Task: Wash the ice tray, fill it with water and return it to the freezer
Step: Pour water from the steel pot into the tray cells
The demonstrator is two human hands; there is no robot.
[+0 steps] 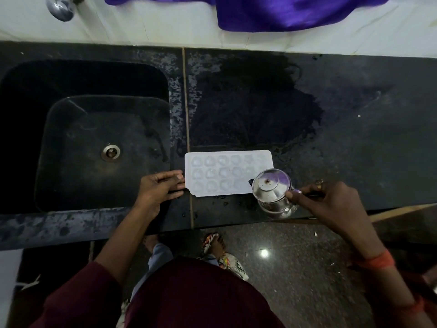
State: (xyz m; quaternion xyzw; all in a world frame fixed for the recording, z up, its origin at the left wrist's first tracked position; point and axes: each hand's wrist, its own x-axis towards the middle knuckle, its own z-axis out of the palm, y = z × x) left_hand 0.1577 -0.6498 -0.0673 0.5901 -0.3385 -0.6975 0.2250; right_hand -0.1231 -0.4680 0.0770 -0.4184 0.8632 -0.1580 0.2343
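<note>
A white ice tray with several round pockets lies flat on the dark counter, near its front edge. My left hand rests at the tray's left end, fingertips touching its edge. My right hand grips the handle of a shiny steel jug, tilted over the tray's front right corner with its spout toward the pockets. The jug hides that corner. Whether water lies in the pockets is hard to tell.
A deep black sink with a metal drain lies to the left. A tap hangs at the top left and a purple cloth over the white wall. A wet patch covers the counter behind the tray.
</note>
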